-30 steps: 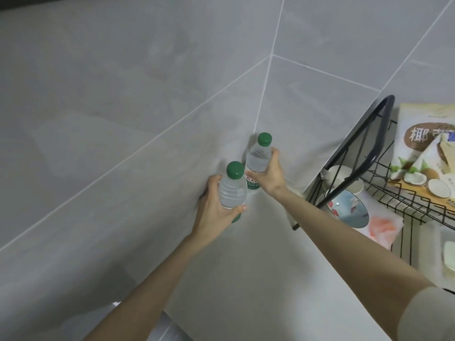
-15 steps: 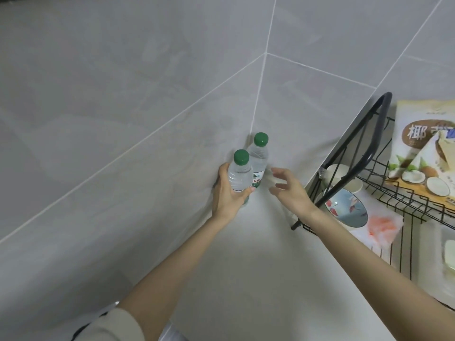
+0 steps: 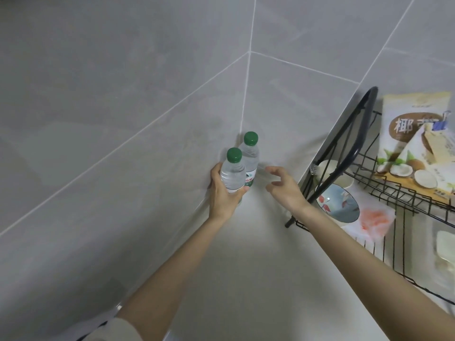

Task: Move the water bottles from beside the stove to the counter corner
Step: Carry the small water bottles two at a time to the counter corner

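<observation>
Since a second ago, the right hand has let go of the far bottle and now hovers beside it, fingers spread and empty. The left hand still grips the near bottle, which touches the far one in the tiled counter corner.

A single head-worn wide-angle camera is looking forward and down into the corner where two tiled walls are meeting the counter. It is sitting close, at arm's reach, with both forearms running in from the bottom edge and a rack cropped at the right.
</observation>
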Motion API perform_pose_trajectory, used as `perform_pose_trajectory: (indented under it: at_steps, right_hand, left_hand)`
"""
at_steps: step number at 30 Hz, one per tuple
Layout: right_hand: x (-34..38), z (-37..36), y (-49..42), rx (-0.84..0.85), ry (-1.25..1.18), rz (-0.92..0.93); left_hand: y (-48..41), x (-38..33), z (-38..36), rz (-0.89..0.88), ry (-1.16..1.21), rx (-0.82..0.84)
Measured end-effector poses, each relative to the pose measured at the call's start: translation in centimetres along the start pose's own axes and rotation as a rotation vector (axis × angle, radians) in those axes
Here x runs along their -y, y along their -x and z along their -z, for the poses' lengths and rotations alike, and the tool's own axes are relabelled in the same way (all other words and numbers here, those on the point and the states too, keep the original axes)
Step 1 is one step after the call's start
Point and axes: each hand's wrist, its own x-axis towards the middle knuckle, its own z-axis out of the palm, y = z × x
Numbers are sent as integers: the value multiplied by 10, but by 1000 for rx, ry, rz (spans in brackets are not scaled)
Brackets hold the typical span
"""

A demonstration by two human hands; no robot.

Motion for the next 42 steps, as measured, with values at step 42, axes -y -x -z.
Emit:
perform_pose_trajectory:
  at_steps: [42]
  right_hand:
    - [-159,214,419,-613,-276,-171]
  left_hand:
    - [309,-195,-131,-194,-87,1046]
